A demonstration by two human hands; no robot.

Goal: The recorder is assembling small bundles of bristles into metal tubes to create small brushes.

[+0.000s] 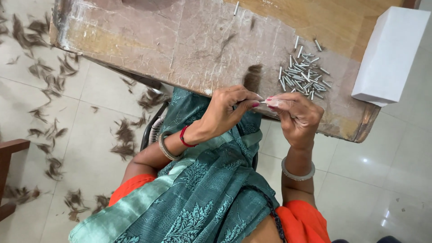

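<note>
My left hand (pixel 227 110) and my right hand (pixel 297 114) meet at the near edge of a worn wooden table (pixel 180 40). Both pinch a small thin metal tube (pixel 266 102) between their fingertips; my right hand seems to hold a pale tuft with it. A small brown tuft of hair (pixel 253 77) lies on the table just beyond my left hand. A pile of several short silver metal tubes (pixel 302 74) lies on the table right behind my right hand.
A white box (pixel 389 54) stands at the table's right end. One loose metal tube (pixel 236 8) lies far back. Many brown hair tufts (pixel 49 90) are strewn over the tiled floor at left. A wooden chair part (pixel 9 166) shows at the left edge.
</note>
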